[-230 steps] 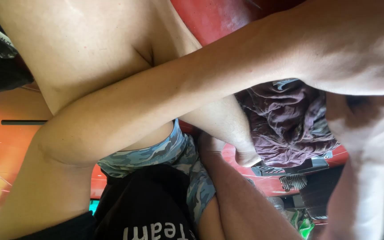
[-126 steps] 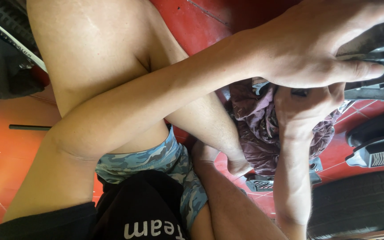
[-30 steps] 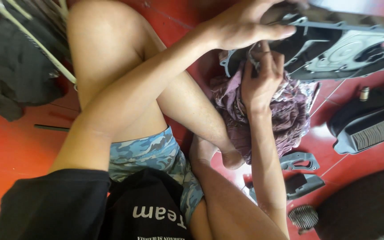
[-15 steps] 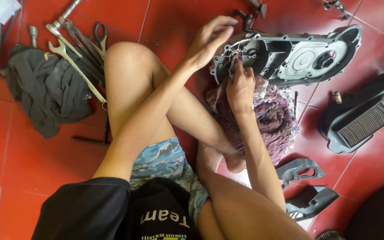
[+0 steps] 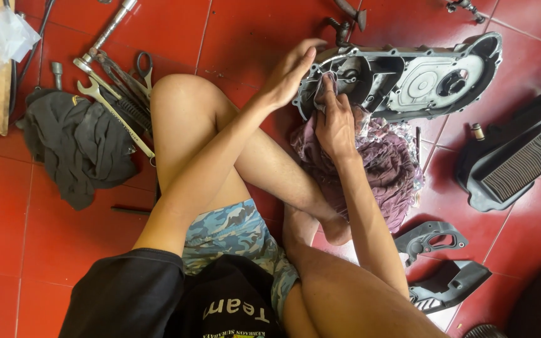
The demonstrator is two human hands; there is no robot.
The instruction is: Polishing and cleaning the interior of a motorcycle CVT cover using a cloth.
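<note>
Fingers of the right hand (image 5: 335, 125) pinch a fold of purple rag (image 5: 370, 166) against the grey engine cover (image 5: 408, 78) lying on the red tiled floor (image 5: 239, 31); the left hand (image 5: 288, 78), fingers straight, steadies the cover's near-left rim. Wrenches (image 5: 104, 94) rest by the floor's left edge.

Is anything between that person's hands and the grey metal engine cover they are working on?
Only the rag. The left hand rests bare on the cover's edge. The right hand presses a bit of purplish rag into the cover, so cloth lies between.
</note>
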